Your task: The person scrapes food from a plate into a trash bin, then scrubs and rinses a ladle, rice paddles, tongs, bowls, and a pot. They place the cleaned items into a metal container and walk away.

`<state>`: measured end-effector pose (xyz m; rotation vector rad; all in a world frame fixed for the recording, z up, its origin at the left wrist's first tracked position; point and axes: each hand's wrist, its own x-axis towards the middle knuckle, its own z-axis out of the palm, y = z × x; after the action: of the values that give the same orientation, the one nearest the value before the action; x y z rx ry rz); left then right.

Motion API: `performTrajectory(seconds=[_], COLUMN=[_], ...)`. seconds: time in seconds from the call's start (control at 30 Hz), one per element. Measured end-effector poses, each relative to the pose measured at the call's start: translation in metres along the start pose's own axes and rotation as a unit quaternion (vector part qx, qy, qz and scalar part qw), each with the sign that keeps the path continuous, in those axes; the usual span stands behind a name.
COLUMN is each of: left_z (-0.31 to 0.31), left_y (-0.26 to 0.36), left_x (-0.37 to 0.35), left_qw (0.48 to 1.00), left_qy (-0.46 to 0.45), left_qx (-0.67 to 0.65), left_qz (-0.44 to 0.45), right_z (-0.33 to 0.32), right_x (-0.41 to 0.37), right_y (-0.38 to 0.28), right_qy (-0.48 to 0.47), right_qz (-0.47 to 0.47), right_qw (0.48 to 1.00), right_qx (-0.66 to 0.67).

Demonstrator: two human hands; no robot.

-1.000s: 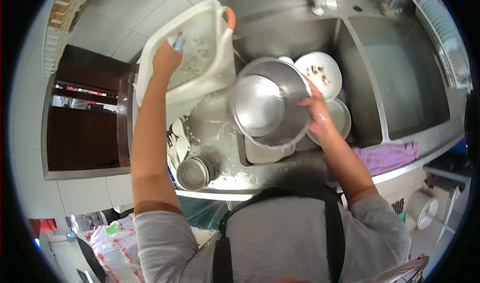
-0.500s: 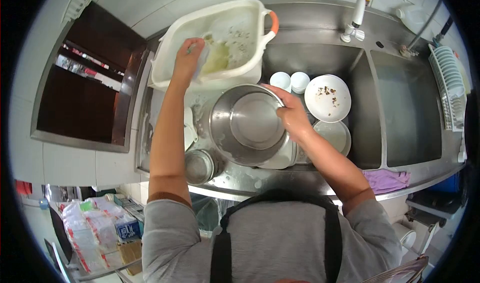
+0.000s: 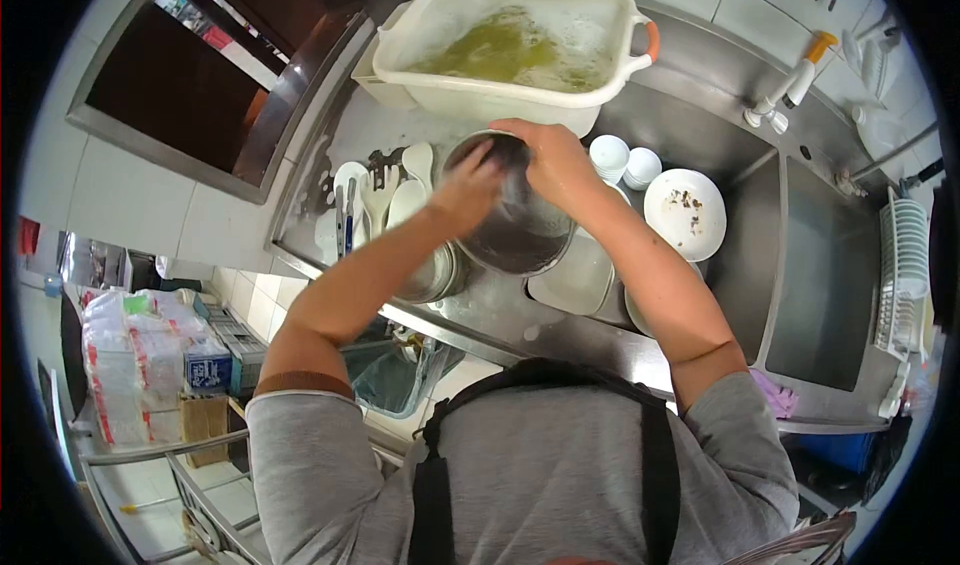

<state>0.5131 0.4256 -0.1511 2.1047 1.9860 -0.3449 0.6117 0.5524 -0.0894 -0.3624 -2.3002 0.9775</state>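
A round metal pot (image 3: 520,227) is tilted over the counter so that its inside faces me. My right hand (image 3: 556,169) grips its far right rim, thumb and fingers closed around the edge. Inside the pot is my left hand (image 3: 470,193), smeared by motion; whether it holds anything does not show. Behind the pot stands a white tub (image 3: 500,93) of foamy, yellow-green water. Left of my hands lie white spatulas and spoons (image 3: 378,197), with dark-handled utensils beside them. Stacked metal bowls (image 3: 436,277) sit partly under my left forearm.
White cups (image 3: 609,153) and a plate with food scraps (image 3: 684,215) stand right of the pot. A pale rectangular dish (image 3: 574,281) lies below it. Farther right are the sink basin (image 3: 832,265), faucet (image 3: 785,95), dish rack (image 3: 903,265) and purple cloth (image 3: 775,393).
My left hand has moved from over the tub into the pot. The pot has tilted, with my right hand still on its rim. The camera view has shifted.
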Motion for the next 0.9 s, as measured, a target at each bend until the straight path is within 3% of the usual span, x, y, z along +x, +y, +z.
performTrajectory(seconds=[0.17,0.2,0.23,0.3,0.33,0.37,0.4,0.43,0.47,0.5,0.53,0.57,0.6,0.67,0.7,0.73,0.77,0.8,0.87,0.9], left_z=[0.009,0.016,0.024,0.015,0.007,0.001,0.0,0.004,0.012,0.021,0.028,0.028,0.027,0.028,0.022,0.011,-0.001,-0.007,0.006,0.018], left_y=[-0.006,0.013,0.035,0.05,0.056,0.064,0.071,0.073,0.069,0.057,0.04,0.024,0.021,0.02,0.028,0.037,0.047,0.054,0.062,0.055], left_x=[0.022,0.034,0.04,0.041,0.037,0.029,0.021,0.012,0.004,-0.005,-0.012,-0.016,-0.017,-0.019,-0.016,-0.012,-0.008,-0.006,-0.014,-0.02], left_qw=[0.981,0.976,0.945,0.793,0.712,0.671,0.678,0.726,0.808,0.903,0.939,0.954,0.953,0.935,0.893,0.893,0.846,0.774,0.78,0.871], left_qy=[0.071,0.092,0.108,0.149,0.186,0.224,0.264,0.306,0.339,0.347,0.323,0.28,0.282,0.326,0.392,0.392,0.38,0.355,0.38,0.344], left_qx=[0.072,-0.086,-0.244,-0.572,-0.665,-0.698,-0.68,-0.612,-0.481,-0.253,-0.104,-0.085,-0.084,-0.124,-0.22,-0.221,-0.37,-0.508,-0.49,-0.35], left_qz=[-0.166,-0.18,-0.19,-0.148,-0.127,-0.108,-0.092,-0.07,-0.031,0.024,0.062,0.066,0.07,0.061,0.028,0.029,-0.05,-0.13,-0.087,-0.028], right_z=[0.011,0.018,0.023,0.028,0.025,0.016,0.004,-0.003,-0.003,-0.003,-0.003,-0.007,-0.009,-0.003,0.006,0.019,0.033,0.031,0.016,0.008], right_x=[0.012,0.011,0.008,0.011,0.013,0.018,0.027,0.034,0.04,0.044,0.045,0.043,0.039,0.023,0.012,-0.003,-0.011,-0.01,-0.004,0.004], right_y=[-0.01,-0.004,-0.001,-0.012,-0.019,-0.026,-0.033,-0.035,-0.019,0.005,0.017,0.016,0.018,0.026,0.027,0.023,0.015,0.014,0.007,0.009], right_qy=[-0.017,0.005,0.024,0.024,0.027,0.027,-0.036,-0.099,-0.1,-0.102,-0.102,-0.095,-0.091,0.019,0.081,0.14,0.197,0.195,0.103,0.031], right_qz=[0.014,-0.015,-0.041,-0.011,0.016,0.017,0.073,0.128,0.128,0.102,0.074,0.105,0.106,0.12,0.073,0.029,0.044,0.047,0.057,0.118], right_qw=[0.997,0.996,0.994,0.993,0.991,0.991,0.99,0.983,0.983,0.989,0.992,0.988,0.989,0.991,0.994,0.989,0.976,0.976,0.993,0.989], right_qx=[-0.08,-0.092,-0.103,-0.117,-0.133,-0.133,-0.113,-0.092,-0.09,-0.03,0.028,0.055,0.052,0.052,0.012,-0.027,-0.082,-0.083,0.021,0.08])
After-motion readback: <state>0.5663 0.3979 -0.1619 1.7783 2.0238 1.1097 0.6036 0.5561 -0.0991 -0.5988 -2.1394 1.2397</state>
